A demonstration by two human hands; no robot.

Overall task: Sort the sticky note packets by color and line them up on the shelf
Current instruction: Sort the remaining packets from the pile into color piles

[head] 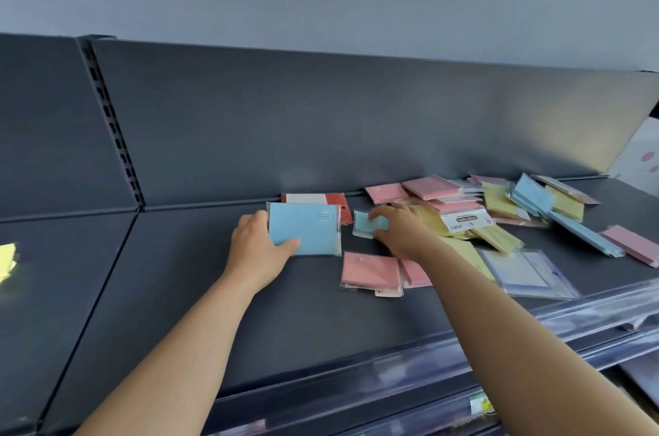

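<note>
Presently, little sorting is judged done. Nearest on the shelf [214, 293], two pink packets [371, 271] are seen lying together. Beyond them, a blue packet [306, 229] is pinched at its left edge by the left hand [255, 250], thumb on top. A small blue packet [365, 223] just beside it is gripped under the curled fingers of the right hand [403, 232]. A red packet [335, 200] lies behind. Farther right, a mixed pile [499, 204] lies unsorted; no row is formed. A white label [467, 220] there bears dark print, upside down and unreadable.
</note>
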